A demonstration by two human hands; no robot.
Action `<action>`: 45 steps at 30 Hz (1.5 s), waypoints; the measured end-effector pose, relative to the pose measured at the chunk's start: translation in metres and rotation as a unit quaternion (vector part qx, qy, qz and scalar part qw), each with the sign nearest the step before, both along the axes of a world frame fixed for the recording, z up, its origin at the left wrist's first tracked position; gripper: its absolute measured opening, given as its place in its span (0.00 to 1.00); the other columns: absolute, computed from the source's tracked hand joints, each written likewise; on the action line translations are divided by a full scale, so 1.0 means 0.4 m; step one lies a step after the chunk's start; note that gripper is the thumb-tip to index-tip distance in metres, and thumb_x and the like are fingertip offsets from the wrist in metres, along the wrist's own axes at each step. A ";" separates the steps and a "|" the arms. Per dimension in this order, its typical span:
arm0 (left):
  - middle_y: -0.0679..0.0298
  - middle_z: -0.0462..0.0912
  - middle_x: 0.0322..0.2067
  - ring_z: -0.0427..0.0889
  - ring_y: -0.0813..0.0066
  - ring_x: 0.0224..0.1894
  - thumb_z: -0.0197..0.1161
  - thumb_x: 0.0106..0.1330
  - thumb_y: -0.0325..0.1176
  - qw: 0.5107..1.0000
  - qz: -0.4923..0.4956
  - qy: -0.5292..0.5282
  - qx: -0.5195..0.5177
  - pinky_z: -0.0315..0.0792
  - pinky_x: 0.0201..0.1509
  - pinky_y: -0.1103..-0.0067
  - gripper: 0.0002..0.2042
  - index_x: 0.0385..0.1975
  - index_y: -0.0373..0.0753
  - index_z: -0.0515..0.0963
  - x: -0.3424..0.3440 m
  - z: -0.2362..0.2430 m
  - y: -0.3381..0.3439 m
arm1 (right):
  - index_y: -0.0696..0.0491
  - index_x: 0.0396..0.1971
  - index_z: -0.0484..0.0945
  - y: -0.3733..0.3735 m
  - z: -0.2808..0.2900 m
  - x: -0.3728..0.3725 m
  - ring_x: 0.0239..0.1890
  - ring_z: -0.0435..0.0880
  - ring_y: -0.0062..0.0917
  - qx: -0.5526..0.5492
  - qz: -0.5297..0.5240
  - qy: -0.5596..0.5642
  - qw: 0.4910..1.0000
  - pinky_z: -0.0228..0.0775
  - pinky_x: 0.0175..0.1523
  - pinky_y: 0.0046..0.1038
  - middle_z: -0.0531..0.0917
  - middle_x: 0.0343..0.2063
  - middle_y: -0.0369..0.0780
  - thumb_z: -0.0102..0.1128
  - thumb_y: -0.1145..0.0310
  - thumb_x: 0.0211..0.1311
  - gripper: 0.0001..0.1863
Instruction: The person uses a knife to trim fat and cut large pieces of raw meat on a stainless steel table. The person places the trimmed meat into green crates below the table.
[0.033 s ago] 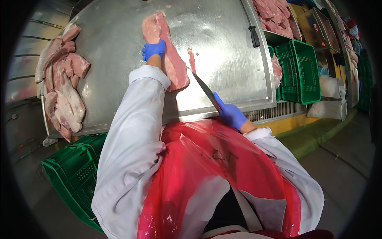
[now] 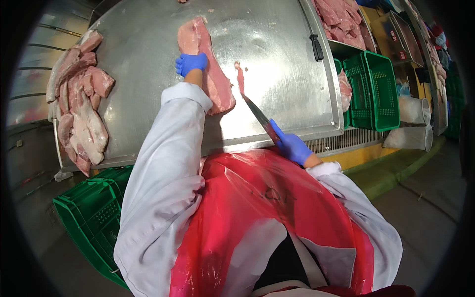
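A long slab of pale pink meat point(image 2: 213, 81) lies lengthwise on the steel table point(image 2: 143, 94), its near end pointing toward me. My left hand point(image 2: 191, 64), in a blue glove, grips the slab's left side with curled fingers. In my blue-gloved right hand point(image 2: 293, 147), near the table's front edge, is a knife point(image 2: 261, 118) with a long, narrow blade. Its tip points away from me, just right of the slab and apart from it. A thin strip of meat trim point(image 2: 240, 79) lies beyond the tip. The knife's handle is mostly hidden by my fingers.
Several meat pieces point(image 2: 81, 104) are heaped at the table's left edge. A black-handled tool point(image 2: 315, 47) rests along the right rim. Green crates stand at right point(image 2: 386, 94) and lower left point(image 2: 89, 198). More meat point(image 2: 339, 20) fills a container at the upper right.
My right hand and the knife have shifted slightly right and toward me, so the tip is a little farther from the slab. My left hand keeps its hold.
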State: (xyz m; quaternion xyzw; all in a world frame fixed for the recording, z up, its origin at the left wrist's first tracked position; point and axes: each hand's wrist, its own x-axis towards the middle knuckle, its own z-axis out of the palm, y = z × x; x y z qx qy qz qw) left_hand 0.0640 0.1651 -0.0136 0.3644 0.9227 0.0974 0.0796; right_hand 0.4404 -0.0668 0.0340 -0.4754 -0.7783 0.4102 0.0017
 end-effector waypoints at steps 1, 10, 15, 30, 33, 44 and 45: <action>0.43 0.66 0.66 0.70 0.46 0.66 0.64 0.58 0.59 0.994 -0.033 0.105 0.006 0.62 0.70 0.60 0.44 0.67 0.33 0.62 -0.002 -0.015 0.006 | 0.44 0.78 0.41 -0.012 0.013 0.042 0.28 0.83 0.49 0.022 -0.011 0.063 0.998 0.74 0.37 0.45 0.82 0.26 0.56 0.54 0.76 0.61 0.47; 0.46 0.75 0.41 0.76 0.47 0.44 0.54 0.63 0.28 0.844 -0.532 -0.061 0.031 0.77 0.45 0.62 0.05 0.32 0.35 0.77 0.357 -0.030 -0.411 | 0.40 0.79 0.40 0.097 0.014 0.256 0.20 0.74 0.14 0.025 -0.311 0.243 0.918 0.70 0.26 0.20 0.78 0.23 0.33 0.50 0.81 0.66 0.46; 0.47 0.73 0.49 0.76 0.43 0.46 0.65 0.56 0.28 0.826 -0.523 -0.179 -0.112 0.73 0.50 0.61 0.23 0.54 0.35 0.72 0.103 0.224 -0.669 | 0.39 0.79 0.40 0.117 0.016 0.280 0.16 0.72 0.14 -0.052 -0.305 0.253 0.917 0.68 0.22 0.21 0.77 0.18 0.33 0.49 0.79 0.66 0.45; 0.44 0.63 0.68 0.71 0.47 0.66 0.76 0.44 0.61 0.980 0.038 0.053 -0.186 0.72 0.63 0.56 0.61 0.72 0.31 0.49 0.128 0.054 -0.017 | 0.38 0.78 0.45 0.333 0.063 0.145 0.20 0.79 0.21 -0.007 -0.137 0.207 0.969 0.75 0.32 0.29 0.82 0.23 0.41 0.53 0.74 0.68 0.42; 0.43 0.68 0.65 0.72 0.51 0.66 0.78 0.45 0.54 0.988 -0.020 -0.030 -0.151 0.73 0.63 0.62 0.57 0.71 0.31 0.52 0.034 0.066 -0.017 | 0.40 0.78 0.45 0.321 0.071 0.178 0.20 0.78 0.21 -0.038 -0.177 0.195 0.964 0.74 0.31 0.28 0.81 0.21 0.40 0.52 0.74 0.67 0.42; 0.47 0.85 0.36 0.83 0.54 0.44 0.56 0.69 0.53 0.952 -0.044 -0.289 -0.090 0.73 0.56 0.66 0.29 0.54 0.29 0.77 -0.384 -0.008 -0.146 | 0.38 0.78 0.44 0.247 0.010 0.321 0.17 0.72 0.15 -0.075 -0.297 0.209 0.929 0.68 0.25 0.22 0.78 0.18 0.33 0.50 0.75 0.68 0.42; 0.42 0.84 0.41 0.83 0.49 0.47 0.51 0.70 0.60 0.943 -0.054 -0.296 -0.141 0.72 0.59 0.63 0.35 0.56 0.26 0.74 -0.391 -0.027 -0.180 | 0.38 0.78 0.44 0.251 0.011 0.321 0.17 0.72 0.14 -0.067 -0.306 0.220 0.924 0.68 0.24 0.22 0.77 0.18 0.33 0.50 0.76 0.68 0.43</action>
